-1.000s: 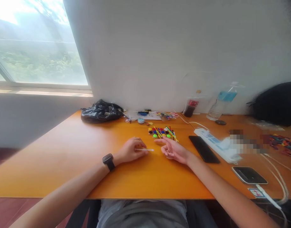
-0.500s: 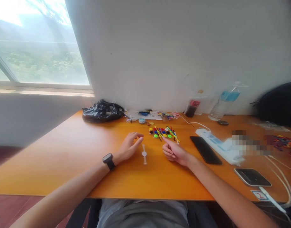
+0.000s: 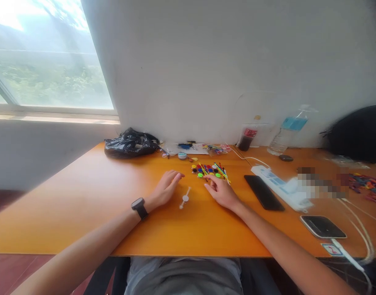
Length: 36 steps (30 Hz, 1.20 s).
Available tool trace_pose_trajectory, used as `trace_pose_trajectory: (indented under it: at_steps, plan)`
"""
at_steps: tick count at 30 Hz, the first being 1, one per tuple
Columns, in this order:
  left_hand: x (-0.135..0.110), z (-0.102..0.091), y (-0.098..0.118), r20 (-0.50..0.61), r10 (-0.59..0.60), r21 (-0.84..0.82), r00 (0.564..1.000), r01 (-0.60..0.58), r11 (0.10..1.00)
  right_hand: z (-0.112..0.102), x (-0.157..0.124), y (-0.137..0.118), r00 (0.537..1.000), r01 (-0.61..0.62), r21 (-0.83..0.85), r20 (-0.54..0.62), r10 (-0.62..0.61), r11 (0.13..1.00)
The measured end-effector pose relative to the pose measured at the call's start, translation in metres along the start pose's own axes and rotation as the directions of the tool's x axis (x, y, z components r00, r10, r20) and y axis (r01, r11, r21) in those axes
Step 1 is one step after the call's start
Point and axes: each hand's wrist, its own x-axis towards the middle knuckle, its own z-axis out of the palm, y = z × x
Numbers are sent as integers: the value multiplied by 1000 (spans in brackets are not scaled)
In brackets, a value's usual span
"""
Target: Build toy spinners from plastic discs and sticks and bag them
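A small white stick with a disc on it (image 3: 184,198) lies loose on the orange table (image 3: 83,205), between my two hands. My left hand (image 3: 166,189), with a black watch on its wrist, rests flat just left of it with the fingers stretched out. My right hand (image 3: 220,190) lies palm down to the right, its fingertips reaching the near edge of a cluster of coloured discs and sticks (image 3: 210,171). Neither hand holds anything.
A black plastic bag (image 3: 131,144) and small craft bits (image 3: 194,148) lie by the wall. A black phone (image 3: 263,192), a white power strip (image 3: 275,182), a second phone on a cable (image 3: 322,226), a cup (image 3: 246,140) and a water bottle (image 3: 285,133) are at right.
My left hand let go of the white stick, which now lies turned on the table. My right hand rolled palm down and moved forward to the coloured pieces.
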Motion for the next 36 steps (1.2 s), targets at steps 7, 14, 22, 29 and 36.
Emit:
trace_pose_trajectory:
  at_steps: [7, 14, 22, 29, 36]
  plan:
    - [1, 1, -2, -10, -33, -13, 999, 33, 999, 3, 6, -12, 994, -60, -258, 68, 80, 964]
    - [2, 3, -3, -29, -40, -22, 999, 39, 999, 3, 6, -15, 995, -43, -212, 74, 60, 976]
    - [1, 2, -3, -14, -51, -24, 999, 50, 998, -8, 1, -12, 997, -76, -205, -18, 74, 976]
    - [0, 3, -3, -10, -79, -38, 997, 78, 996, -14, 8, -5, 991, -118, -475, -1, 133, 872]
    - [0, 4, -5, 15, -82, -52, 996, 83, 995, -8, 8, -6, 991, -79, -568, 47, 128, 819]
